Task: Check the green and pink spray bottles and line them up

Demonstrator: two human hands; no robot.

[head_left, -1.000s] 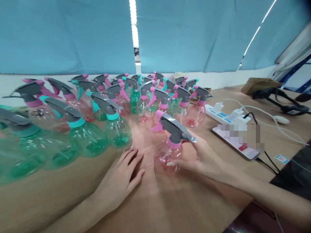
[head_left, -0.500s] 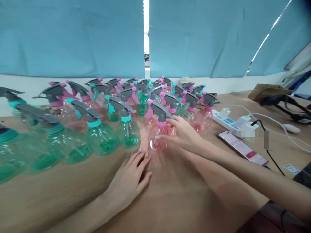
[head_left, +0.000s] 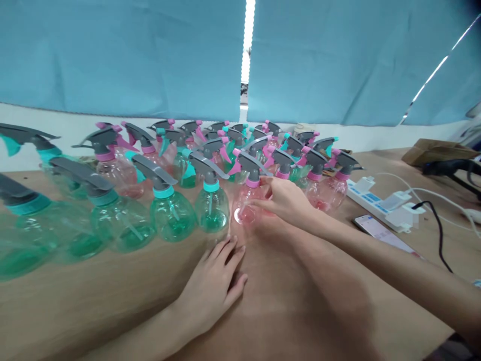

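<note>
My right hand [head_left: 287, 203] grips a clear pink spray bottle [head_left: 246, 203] from its right side, thumb across the near face and fingers partly hidden behind it. The bottle stands upright on the wooden table, topped by a grey trigger head with a pink collar. Just left of it is a green spray bottle [head_left: 212, 208] with a turquoise collar. On the tabletop in front of these two lies my left hand [head_left: 216, 281], palm down, fingers apart and holding nothing. Another green spray bottle [head_left: 173, 215] stands farther left in the front row.
Several more pink and green spray bottles crowd behind and to the left. At the right are a white power strip [head_left: 379, 203] with plugs and cables, a phone [head_left: 385, 233] and a brown paper bag [head_left: 438, 153]. A blue curtain [head_left: 131, 60] hangs behind.
The pink spray bottle in my right hand has moved back and left, closer to the green bottle beside it. My left hand stays flat on the table. The view has shifted left.
</note>
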